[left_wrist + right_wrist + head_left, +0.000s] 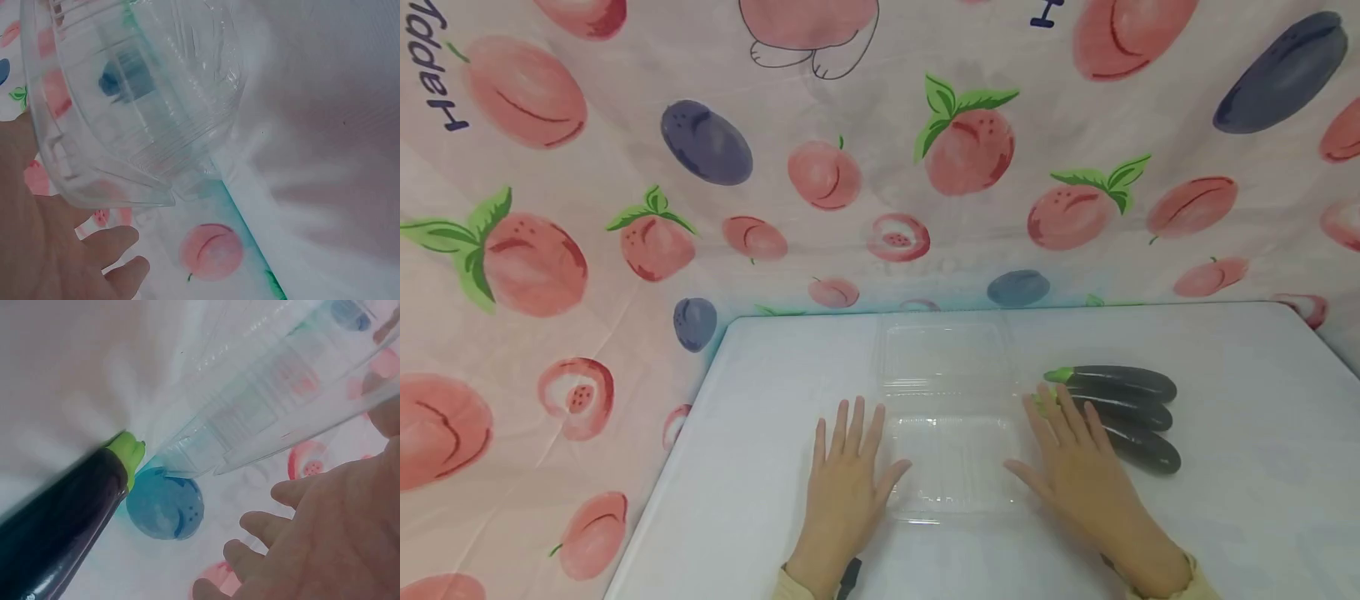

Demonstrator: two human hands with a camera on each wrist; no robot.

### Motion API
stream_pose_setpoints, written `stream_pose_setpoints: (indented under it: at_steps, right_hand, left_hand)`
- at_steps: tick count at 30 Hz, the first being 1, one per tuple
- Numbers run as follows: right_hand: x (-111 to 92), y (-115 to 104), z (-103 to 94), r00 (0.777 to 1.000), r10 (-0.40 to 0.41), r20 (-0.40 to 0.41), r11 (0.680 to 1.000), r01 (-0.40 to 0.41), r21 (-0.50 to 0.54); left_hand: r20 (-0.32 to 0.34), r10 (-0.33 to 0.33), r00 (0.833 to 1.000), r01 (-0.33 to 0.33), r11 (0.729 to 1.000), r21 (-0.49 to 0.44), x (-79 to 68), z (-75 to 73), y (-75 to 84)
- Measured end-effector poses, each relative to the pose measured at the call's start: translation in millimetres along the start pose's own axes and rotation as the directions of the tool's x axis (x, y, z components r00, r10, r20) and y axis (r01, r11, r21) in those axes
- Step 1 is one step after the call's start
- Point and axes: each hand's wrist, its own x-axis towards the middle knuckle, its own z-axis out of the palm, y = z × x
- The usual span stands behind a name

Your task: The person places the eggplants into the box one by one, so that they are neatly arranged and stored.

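Observation:
A clear plastic clamshell container (955,471) lies opened out on the white table, one half behind the other. At its left side is my left hand (842,492), fingers straight and spread, thumb over or beside the edge. My right hand (1078,479) is spread likewise at the right side, holding nothing. Beyond and partly under its outline lie three dark eggplants (1123,382) with green stems; that hand hides parts of the lower two. The left wrist view shows the container (150,125) beside my fingers. An eggplant (69,512) appears in the right wrist view, apart from the fingers.
The white table (1247,517) ends at a back edge against a pink cloth (880,108) printed with peaches and dark blue fruit. The same cloth hangs along the table's left side. A sleeve cuff shows at each wrist.

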Motion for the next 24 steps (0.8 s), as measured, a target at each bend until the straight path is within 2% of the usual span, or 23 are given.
stream_pose_setpoints:
  at_steps: [8,24]
  right_hand:
    - [0,9,-4.2,1.000,-0.009,0.019,1.000,0.008,0.010]
    - [-1,22,-12.6,0.996,-0.019,0.088,0.999,0.016,0.033]
  left_hand:
    - [0.040,-0.028,0.999,0.029,0.999,-0.022,1.3,-3.2,-2.8]
    - [0.009,-0.033,0.999,0.034,0.996,-0.086,1.5,-0.7,-9.9]
